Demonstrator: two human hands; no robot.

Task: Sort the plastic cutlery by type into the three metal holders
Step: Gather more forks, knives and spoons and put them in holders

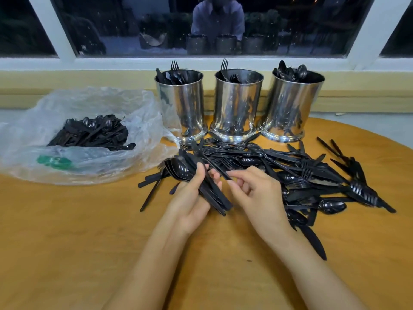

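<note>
Looking down on a round wooden table (67, 231) set below a dark window (134, 25). Finding at its left a crumpled clear plastic bag (33, 135), lying open with a heap of black cutlery (93, 133) inside. Meeting, right of centre, a loose pile of black knives, forks and spoons (312, 175), spread flat on the wood and reaching the feet of three metal holders upright in a row at the far edge: left holder (185, 108) with knives and one fork, middle holder (237, 108) with forks, right holder (290, 108) with spoons. Coming nearer, to the left hand (192, 198), palm up at the pile's near left end, fingers curled round a bundle of stacked spoons (182, 171), bowls pointing away to the left. Ending just beside it at the right hand (257, 193), thumb and forefinger pinching the handle end of a single thin black piece (210, 161); kind impossible to tell.
</note>
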